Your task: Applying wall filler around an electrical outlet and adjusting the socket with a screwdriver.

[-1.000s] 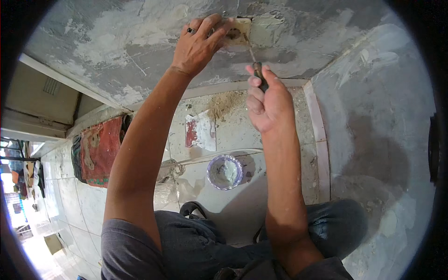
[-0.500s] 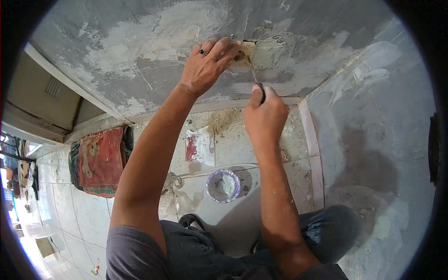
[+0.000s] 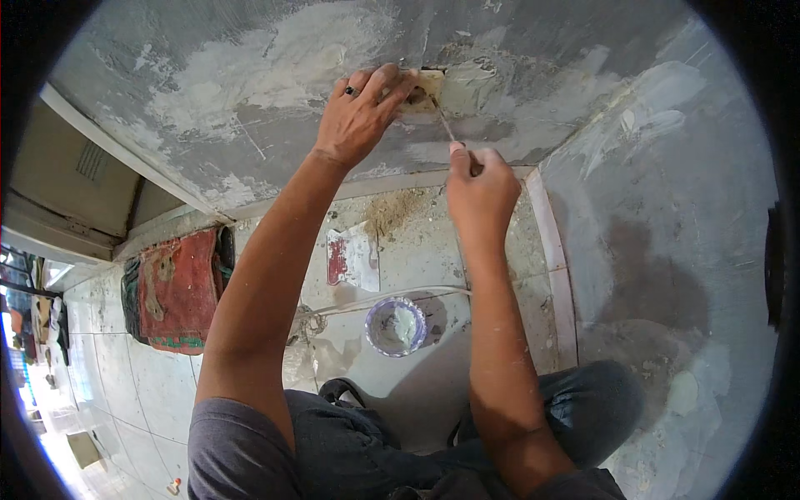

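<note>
A cream wall socket plate (image 3: 432, 82) with a dark round recess sits low on the grey, patchily plastered wall. My left hand (image 3: 357, 123) grips the plate's left side, fingers bent against it; a ring with a dark stone shows on one finger. Closed in a fist, my right hand (image 3: 483, 187) holds a screwdriver (image 3: 445, 123). Its thin metal shaft slants up to the left, and the tip meets the lower right part of the plate. The fingers hide most of the handle.
Below on the tiled floor stand a purple-rimmed tub (image 3: 396, 327) of white paste and a flat red-and-white piece (image 3: 353, 257). Sandy debris (image 3: 390, 212) lies along the wall. A pale cable (image 3: 392, 293) crosses behind the tub. A red mat (image 3: 182, 287) lies left; another wall (image 3: 658, 200) rises right.
The view has shifted slightly. My right hand has turned and moved a little right, away from the plate, and the screwdriver slants more. My left hand keeps its place on the plate.
</note>
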Demonstrator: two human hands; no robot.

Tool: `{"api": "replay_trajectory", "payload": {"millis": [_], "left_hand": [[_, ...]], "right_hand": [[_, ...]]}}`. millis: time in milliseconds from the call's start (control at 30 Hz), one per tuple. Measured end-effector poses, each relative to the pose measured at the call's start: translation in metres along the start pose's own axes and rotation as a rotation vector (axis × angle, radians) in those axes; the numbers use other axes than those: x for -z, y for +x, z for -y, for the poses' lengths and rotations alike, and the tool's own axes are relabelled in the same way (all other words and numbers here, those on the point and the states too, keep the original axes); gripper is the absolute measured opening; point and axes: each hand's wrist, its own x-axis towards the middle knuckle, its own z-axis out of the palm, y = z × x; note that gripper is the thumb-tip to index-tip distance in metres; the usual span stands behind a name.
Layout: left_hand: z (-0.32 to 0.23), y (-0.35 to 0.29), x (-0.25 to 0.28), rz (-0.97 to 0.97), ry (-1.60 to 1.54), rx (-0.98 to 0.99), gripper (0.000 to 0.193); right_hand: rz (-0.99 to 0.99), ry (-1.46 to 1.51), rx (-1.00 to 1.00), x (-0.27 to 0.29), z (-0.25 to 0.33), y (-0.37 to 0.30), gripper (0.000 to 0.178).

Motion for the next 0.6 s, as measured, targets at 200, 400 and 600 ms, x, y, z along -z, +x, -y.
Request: {"api": "replay_trajectory", "payload": {"millis": [200,400,600], "left_hand": [[-0.002,0.005,0.0,-0.002,-0.017,0.005,0.066],[-0.004,0.008,-0.001,-0.047,-0.034,0.009,0.062],[0.001,0.006,-0.002,-0.013,-0.015,-0.019,0.06]], "right_hand": [[-0.187,-0.545,0.445,-0.009,0.001,0.0,0.025],[0.454,1.015,-0.772,0.027,0.006,0.033,0.026],[0.34,0.589,-0.316,0.014,0.004,0.014,0.022]]}}
